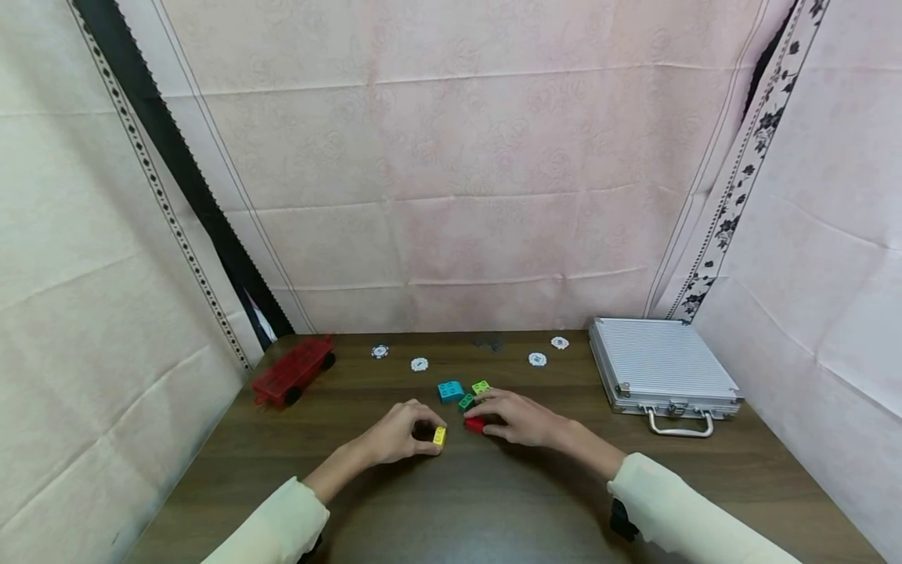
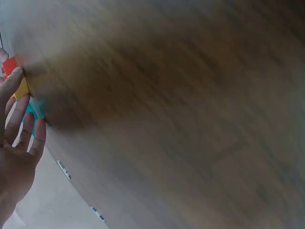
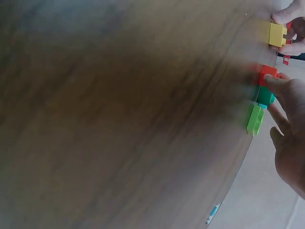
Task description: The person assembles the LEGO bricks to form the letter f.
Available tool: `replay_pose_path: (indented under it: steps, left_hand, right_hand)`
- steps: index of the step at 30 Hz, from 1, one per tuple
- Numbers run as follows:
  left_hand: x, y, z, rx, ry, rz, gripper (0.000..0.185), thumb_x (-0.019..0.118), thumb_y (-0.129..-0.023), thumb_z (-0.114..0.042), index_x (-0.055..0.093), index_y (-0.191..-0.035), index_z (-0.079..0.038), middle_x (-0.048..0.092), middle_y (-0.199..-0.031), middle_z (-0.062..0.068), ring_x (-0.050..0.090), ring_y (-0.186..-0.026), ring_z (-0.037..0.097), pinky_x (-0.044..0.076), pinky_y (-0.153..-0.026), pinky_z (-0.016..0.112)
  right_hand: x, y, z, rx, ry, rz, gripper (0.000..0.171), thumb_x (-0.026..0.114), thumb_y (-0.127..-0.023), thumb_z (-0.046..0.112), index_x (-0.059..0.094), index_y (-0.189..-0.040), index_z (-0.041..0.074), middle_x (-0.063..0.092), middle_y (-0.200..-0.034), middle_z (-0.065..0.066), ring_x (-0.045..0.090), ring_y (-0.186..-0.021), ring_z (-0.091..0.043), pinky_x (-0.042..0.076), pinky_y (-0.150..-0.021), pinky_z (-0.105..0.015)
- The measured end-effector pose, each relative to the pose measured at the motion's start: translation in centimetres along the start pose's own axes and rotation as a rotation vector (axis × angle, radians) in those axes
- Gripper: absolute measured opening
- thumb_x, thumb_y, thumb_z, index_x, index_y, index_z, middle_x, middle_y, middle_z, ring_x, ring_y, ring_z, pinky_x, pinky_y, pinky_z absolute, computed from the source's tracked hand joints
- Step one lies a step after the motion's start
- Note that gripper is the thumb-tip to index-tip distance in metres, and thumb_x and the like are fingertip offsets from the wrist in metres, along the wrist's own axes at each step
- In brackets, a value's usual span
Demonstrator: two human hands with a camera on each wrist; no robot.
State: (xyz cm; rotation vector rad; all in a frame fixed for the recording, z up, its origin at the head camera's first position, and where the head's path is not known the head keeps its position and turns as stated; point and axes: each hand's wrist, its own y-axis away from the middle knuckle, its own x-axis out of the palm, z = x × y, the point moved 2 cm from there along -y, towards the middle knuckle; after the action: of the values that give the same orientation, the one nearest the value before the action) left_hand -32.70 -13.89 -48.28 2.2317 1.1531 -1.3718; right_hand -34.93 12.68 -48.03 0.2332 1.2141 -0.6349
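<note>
Between thumb and fingertips, my left hand (image 1: 397, 433) pinches a yellow toy building block (image 1: 440, 436) low over the table. My right hand (image 1: 523, 419) grips a red block (image 1: 475, 424) just to its right, the thumb on the near side and fingers over the far side. A small gap separates the two blocks. Right behind the red block sits a dark green block (image 1: 466, 403), with a blue block (image 1: 450, 392) to its left and a lime green block (image 1: 481, 387) at its back right. In the right wrist view, studs on the yellow block (image 3: 276, 35) face sideways.
A red toy wagon (image 1: 294, 370) with black wheels stands at the table's back left. Several patterned chips, one of them white (image 1: 419, 364), lie along the back. At the right rests a silver case (image 1: 662, 360), its handle toward me. Cloth (image 1: 451, 196) hangs behind the table (image 1: 451, 509).
</note>
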Motion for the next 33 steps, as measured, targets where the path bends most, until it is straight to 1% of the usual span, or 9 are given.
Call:
replay_pose_path:
  steps: [2,6,9,15,18,24,27,30,33]
  left_hand:
    - [0.1,0.0,-0.1,-0.014,0.029,-0.021,0.033,0.087,-0.087,-0.022,0.077,-0.116,-0.011,0.073,-0.106,-0.004,0.061,-0.099,0.017,0.053,-0.085,0.035]
    - [0.3,-0.2,0.0,-0.086,0.07,-0.049,0.029,0.09,-0.084,-0.025,0.077,-0.108,-0.014,0.071,-0.1,-0.007,0.059,-0.094,0.016,0.051,-0.083,0.033]
    - [0.3,-0.2,0.1,-0.124,0.085,-0.068,0.028,0.091,-0.082,-0.028,0.077,-0.104,-0.017,0.07,-0.097,-0.009,0.058,-0.093,0.016,0.05,-0.082,0.032]
    - [0.5,0.0,0.0,-0.144,0.136,-0.088,0.027,0.092,-0.08,-0.025,0.078,-0.101,-0.016,0.07,-0.094,-0.008,0.06,-0.089,0.017,0.05,-0.077,0.028]
    - [0.5,-0.1,-0.1,-0.148,0.152,-0.087,0.027,0.093,-0.08,-0.023,0.078,-0.1,-0.014,0.07,-0.092,-0.006,0.059,-0.087,0.017,0.049,-0.074,0.026]
    - [0.6,-0.3,0.0,-0.149,0.151,-0.083,0.028,0.093,-0.079,-0.023,0.078,-0.1,-0.013,0.07,-0.091,-0.005,0.058,-0.084,0.017,0.048,-0.072,0.026]
    - [0.5,-0.3,0.1,-0.147,0.148,-0.085,0.029,0.094,-0.078,-0.024,0.078,-0.1,-0.014,0.071,-0.092,-0.005,0.059,-0.085,0.016,0.048,-0.072,0.026]
    - [0.5,-0.3,0.2,-0.149,0.144,-0.089,0.03,0.094,-0.077,-0.026,0.078,-0.1,-0.015,0.072,-0.093,-0.004,0.06,-0.085,0.015,0.049,-0.072,0.025]
    - [0.5,-0.4,0.3,-0.154,0.146,-0.091,0.031,0.095,-0.076,-0.027,0.077,-0.099,-0.015,0.072,-0.092,-0.004,0.06,-0.085,0.015,0.049,-0.072,0.025]
  right_hand:
    - [0.1,0.0,0.1,0.034,-0.005,-0.003,0.036,0.071,-0.101,0.019,0.068,-0.137,0.014,0.059,-0.145,-0.008,0.051,-0.139,-0.024,0.045,-0.11,-0.046]
    - [0.2,-0.2,0.3,0.08,-0.018,-0.022,0.035,0.075,-0.098,0.027,0.072,-0.131,0.016,0.063,-0.14,-0.003,0.054,-0.135,-0.019,0.047,-0.109,-0.044]
    - [0.3,-0.4,0.6,0.078,-0.016,-0.047,0.033,0.077,-0.097,0.029,0.074,-0.127,0.017,0.067,-0.131,0.002,0.059,-0.127,-0.014,0.05,-0.104,-0.04]
    - [0.4,-1.1,1.4,0.066,-0.026,-0.105,0.032,0.079,-0.095,0.035,0.076,-0.122,0.018,0.071,-0.115,0.011,0.063,-0.107,-0.003,0.054,-0.093,-0.029]
    - [0.4,-1.6,2.0,0.052,-0.043,-0.134,0.034,0.079,-0.094,0.036,0.076,-0.122,0.016,0.072,-0.11,0.012,0.065,-0.099,-0.005,0.055,-0.089,-0.026]
    - [0.6,-2.5,3.0,0.032,-0.068,-0.176,0.035,0.08,-0.094,0.035,0.076,-0.121,0.014,0.074,-0.109,0.01,0.066,-0.086,-0.019,0.055,-0.078,-0.028]
    - [0.9,-2.9,3.3,0.012,-0.06,-0.198,0.036,0.081,-0.093,0.036,0.077,-0.12,0.013,0.075,-0.108,0.01,0.066,-0.085,-0.02,0.055,-0.077,-0.027]
    - [1.2,-3.1,3.5,-0.007,-0.051,-0.217,0.034,0.082,-0.092,0.035,0.078,-0.118,0.014,0.075,-0.106,0.01,0.067,-0.085,-0.018,0.054,-0.077,-0.025]
    - [1.5,-3.4,3.6,-0.013,-0.059,-0.22,0.032,0.083,-0.091,0.034,0.078,-0.117,0.016,0.075,-0.105,0.011,0.068,-0.085,-0.016,0.055,-0.077,-0.026]
